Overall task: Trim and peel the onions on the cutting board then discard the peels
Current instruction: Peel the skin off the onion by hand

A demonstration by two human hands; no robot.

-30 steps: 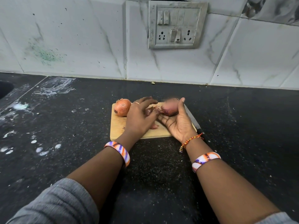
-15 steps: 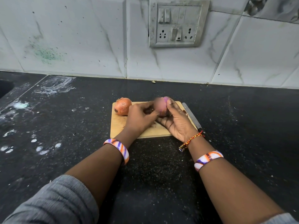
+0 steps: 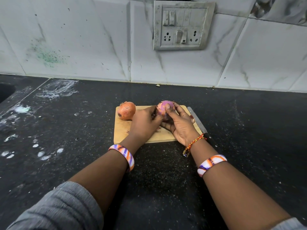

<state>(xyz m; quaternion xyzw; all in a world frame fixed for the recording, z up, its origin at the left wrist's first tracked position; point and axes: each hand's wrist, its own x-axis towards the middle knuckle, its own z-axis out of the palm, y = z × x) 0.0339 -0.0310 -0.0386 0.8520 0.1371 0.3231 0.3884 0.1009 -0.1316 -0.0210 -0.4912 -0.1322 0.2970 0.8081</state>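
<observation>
A small wooden cutting board [image 3: 122,132] lies on the black counter. An unpeeled orange-brown onion [image 3: 126,110] sits on its far left corner. My right hand [image 3: 181,125] grips a partly peeled onion [image 3: 162,107], purple with patches of skin, just above the board's far edge, thumb on top. My left hand [image 3: 145,124] is against that onion's left side, its fingers pinching at the skin. The fingertips are partly hidden. A knife [image 3: 198,122] lies along the board's right edge, its dark handle toward me.
The black counter [image 3: 74,138] has white smears and specks on its left part, and a dark sink edge [image 3: 5,93] at far left. A tiled wall with a switch and socket panel [image 3: 183,25] stands behind. Small peel scraps lie on the board.
My right hand has rolled the onion upward and leftward, showing more purple flesh. The thumb has moved over its top. My left hand stayed at its left side.
</observation>
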